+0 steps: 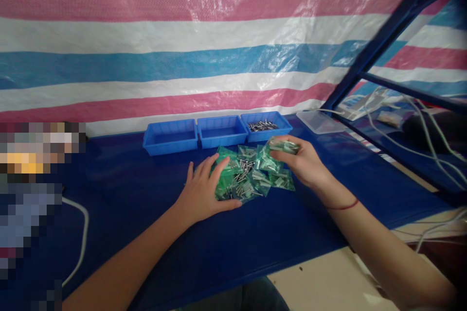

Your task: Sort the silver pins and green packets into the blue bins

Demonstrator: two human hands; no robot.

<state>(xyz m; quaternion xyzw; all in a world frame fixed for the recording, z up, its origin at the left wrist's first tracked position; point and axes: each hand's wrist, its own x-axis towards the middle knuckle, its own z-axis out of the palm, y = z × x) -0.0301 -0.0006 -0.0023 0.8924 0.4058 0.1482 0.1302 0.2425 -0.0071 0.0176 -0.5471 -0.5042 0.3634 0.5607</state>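
Several small clear-green plastic bags of screws (260, 182) lie in a loose pile on the dark blue tabletop (233, 243). My left hand (202, 187) rests at the pile's left side, fingers spread over the bags there. Between thumb and fingers, my right hand (301, 160) pinches one bag of screws (282, 146) at the pile's upper right edge. Some dark and silver screws (245, 169) show in the middle of the pile; whether they are loose or bagged I cannot tell.
Behind the pile stand three blue bins in a row: a left bin (170, 145), a middle bin (222, 138) and a right bin (268, 133) holding many screws. A clear plastic lid or tray (321, 121) lies to their right. White cables (412, 148) run beyond a blue frame post (379, 34).
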